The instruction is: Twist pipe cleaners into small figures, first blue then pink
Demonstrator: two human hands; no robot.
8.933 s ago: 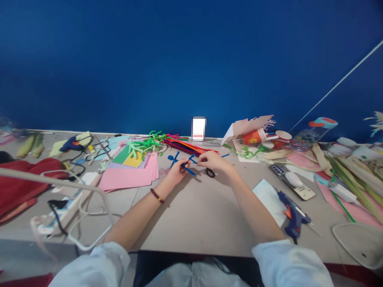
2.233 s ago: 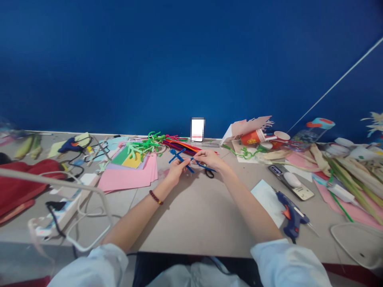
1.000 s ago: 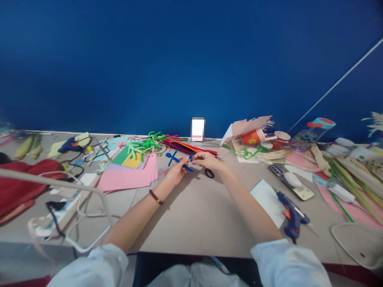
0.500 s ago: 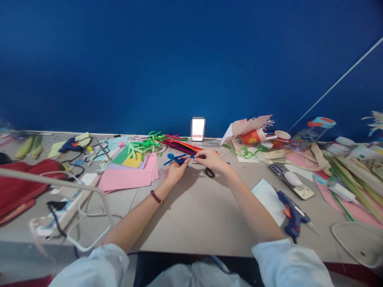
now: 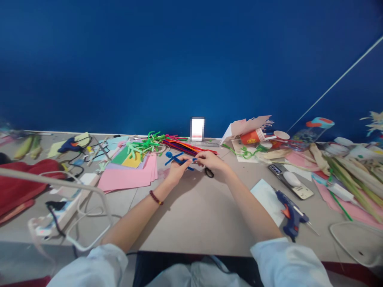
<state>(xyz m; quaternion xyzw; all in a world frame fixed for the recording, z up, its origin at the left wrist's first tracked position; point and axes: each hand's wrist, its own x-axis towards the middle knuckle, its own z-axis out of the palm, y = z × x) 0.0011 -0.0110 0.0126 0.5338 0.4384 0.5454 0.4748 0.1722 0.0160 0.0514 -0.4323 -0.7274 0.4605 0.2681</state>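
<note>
"What are the grips doing?"

"Both are closed. The left grip and right grip pinch a fuzzy, wiry blue pipe-cleaner figure between their fingertips."

"What's closest?"

"A black loop sits just under the right grip, and a bundle of glossy, multicoloured pipe cleaners lies just beyond the figure."

"And further out?"

"Pink paper lies left and a blue glue gun right, both on a pale counter against a deep blue wall."

Pipe-cleaner figure right of paper stack
</note>
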